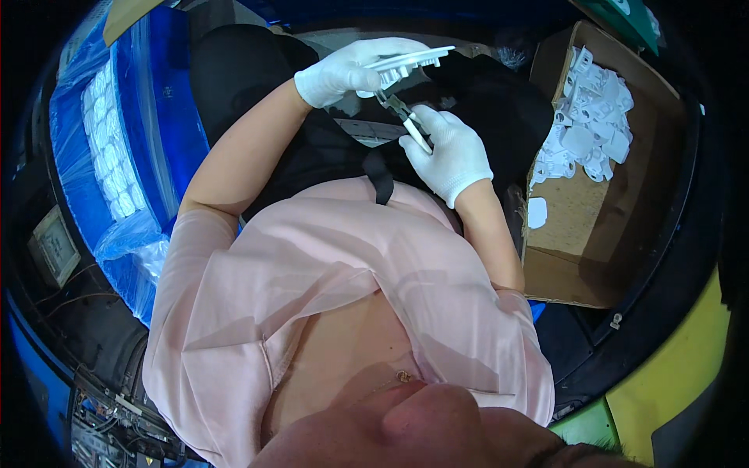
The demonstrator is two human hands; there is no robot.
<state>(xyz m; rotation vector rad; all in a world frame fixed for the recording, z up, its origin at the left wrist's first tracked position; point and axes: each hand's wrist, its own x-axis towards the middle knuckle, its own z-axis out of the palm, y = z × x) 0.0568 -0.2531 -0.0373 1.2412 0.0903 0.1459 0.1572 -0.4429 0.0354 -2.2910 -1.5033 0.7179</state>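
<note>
My left hand, in a white knit glove, is closed around one end of a white molded plastic part. The part is held roughly level, with small projections along its underside. Gloved in white too, my right hand grips cutting pliers with pale handles. Their metal jaws point up and left and reach to the underside of the part, close to my left fingers. Whether the jaws touch the plastic I cannot tell. My right palm hides some of the handles.
On the right, a cardboard box holds a heap of small white plastic pieces, one flat piece lying apart. To the left stands a blue plastic-lined crate with rows of white parts. My dark-clothed legs lie beneath my hands.
</note>
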